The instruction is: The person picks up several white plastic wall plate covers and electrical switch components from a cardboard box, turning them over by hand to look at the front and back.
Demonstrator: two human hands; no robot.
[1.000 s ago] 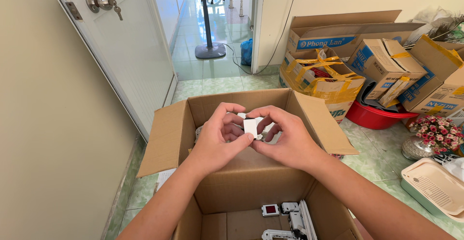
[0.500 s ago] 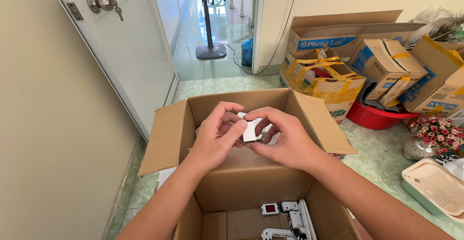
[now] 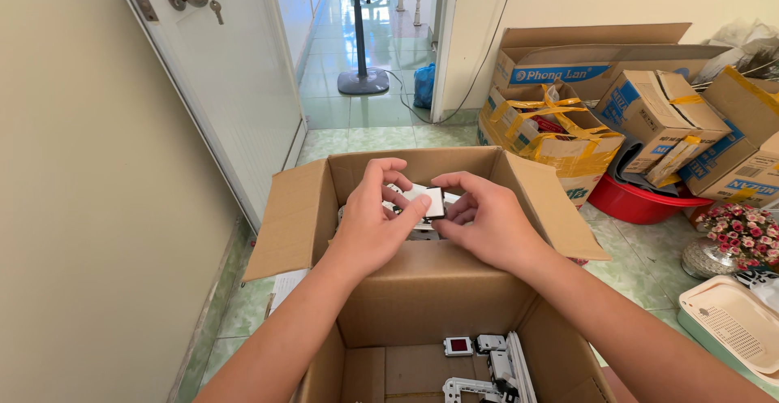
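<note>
1. As both hands meet above the far half of the open cardboard box [image 3: 422, 289], the head view shows the small white part [image 3: 428, 202] held between them, clear of the box walls, which lets it be worked on from either side.
2. The left hand [image 3: 375, 224] closes thumb and fingers narrowly on the part's left edge. The right hand [image 3: 487, 220] pinches its right edge, fingertips curled in. An opposed two-point grip of this kind appears to steady the part against twisting.
3. More white parts [image 3: 487, 366] lie loose on the box floor at the near end, one with a red window; they lie well apart from the hands.
4. To the right stand taped cartons [image 3: 560, 139] and a red basin [image 3: 633, 200]; far left, a door [image 3: 235, 70] stands ajar.
</note>
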